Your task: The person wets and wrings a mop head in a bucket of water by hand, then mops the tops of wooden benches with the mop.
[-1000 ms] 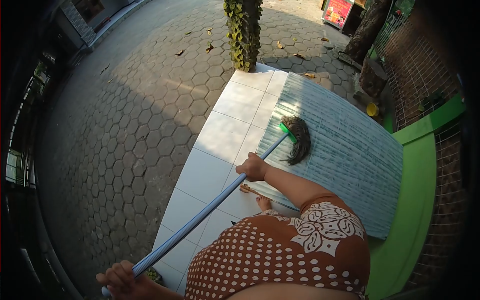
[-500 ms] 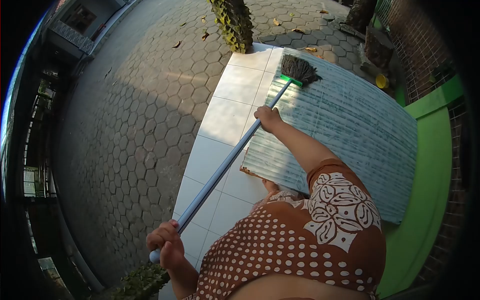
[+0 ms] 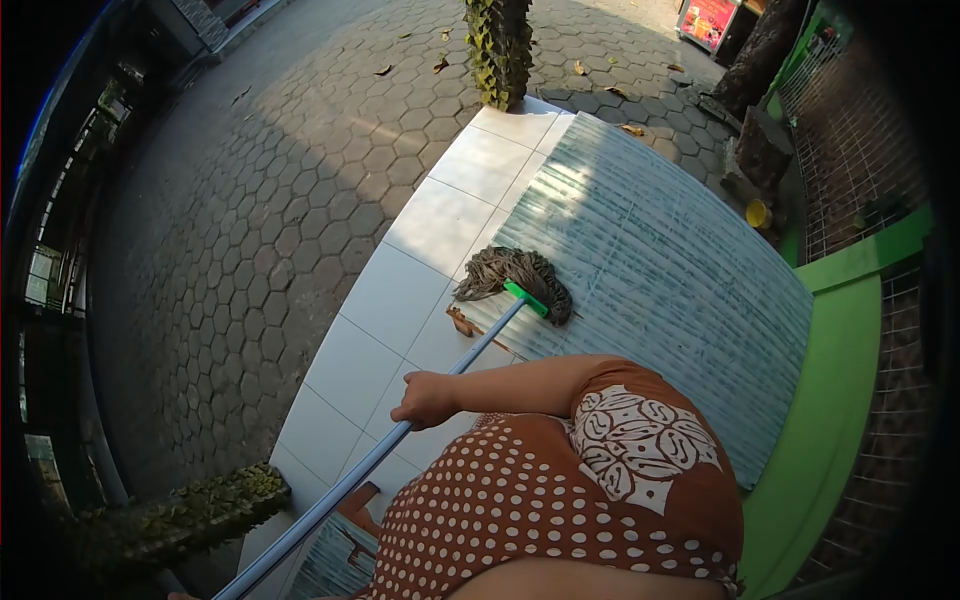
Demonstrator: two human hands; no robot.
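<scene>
My right hand (image 3: 425,400) is closed around the blue-grey handle of a mop (image 3: 350,480), about midway along the part in view. The mop's grey-brown string head (image 3: 512,275), joined by a green clamp (image 3: 526,299), lies on the near left corner of a pale green ribbed mat (image 3: 680,260). Some strings hang over the mat's edge towards the white tiles (image 3: 350,365). Only a sliver of my left hand (image 3: 180,597) shows beside the handle at the bottom edge; its fingers are cut off by the frame, as is the handle's end.
Hexagonal paving (image 3: 250,250) lies left of the tiled platform. An ivy-covered post (image 3: 498,55) rises at its far corner, and leafy growth (image 3: 190,515) borders the lower left. A green frame (image 3: 840,400) with wire mesh runs along the right, near a yellow container (image 3: 758,214).
The mop head has come back towards me, from the mat's far end to its near left corner. My right hand moved down and left with the handle; my left hand has nearly left the view.
</scene>
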